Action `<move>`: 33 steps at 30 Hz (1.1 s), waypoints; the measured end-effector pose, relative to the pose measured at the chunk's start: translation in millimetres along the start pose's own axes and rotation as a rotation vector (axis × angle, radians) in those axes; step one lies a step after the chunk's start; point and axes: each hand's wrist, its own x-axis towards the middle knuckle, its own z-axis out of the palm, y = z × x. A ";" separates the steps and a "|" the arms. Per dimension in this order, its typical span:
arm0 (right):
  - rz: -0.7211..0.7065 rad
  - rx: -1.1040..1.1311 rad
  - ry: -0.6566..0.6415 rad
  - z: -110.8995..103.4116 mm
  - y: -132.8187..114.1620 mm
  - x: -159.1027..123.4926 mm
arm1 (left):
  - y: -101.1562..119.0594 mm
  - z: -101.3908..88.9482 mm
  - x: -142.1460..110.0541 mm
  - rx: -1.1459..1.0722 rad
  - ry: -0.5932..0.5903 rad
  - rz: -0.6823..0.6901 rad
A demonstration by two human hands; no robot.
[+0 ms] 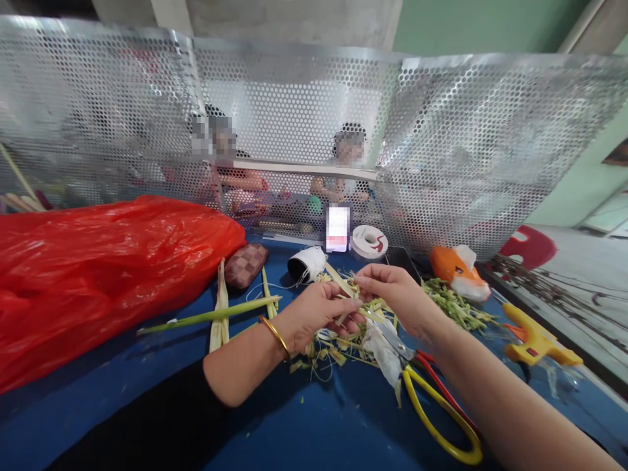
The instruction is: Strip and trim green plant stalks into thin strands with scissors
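A perforated metal screen lines the far side of the blue bench. Above it show a grey wall and, farther right, a green wall. A red chair and pale grey floor appear at right.

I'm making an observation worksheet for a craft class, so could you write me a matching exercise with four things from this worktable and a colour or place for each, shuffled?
Column one
1. Scissors
2. Plastic bag
3. Pale plant strip
4. Glue gun

Column two
A. Mostly yellow, on the right of the blue table
B. Where the left hand and right hand come together
C. One handle red, the other yellow
D. Shiny red, on the left side

Right pairs: 1-C, 2-D, 3-B, 4-A
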 end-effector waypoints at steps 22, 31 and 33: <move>-0.238 -0.397 0.081 23.6 -3.4 -14.7 | 7.2 -5.5 4.2 -0.299 0.324 0.274; -0.174 -0.175 0.159 41.7 8.3 -16.4 | 8.7 -0.1 3.1 -0.280 0.266 0.288; -0.188 -0.169 0.167 42.6 8.2 -17.3 | 9.1 -0.3 3.3 -0.271 0.275 0.297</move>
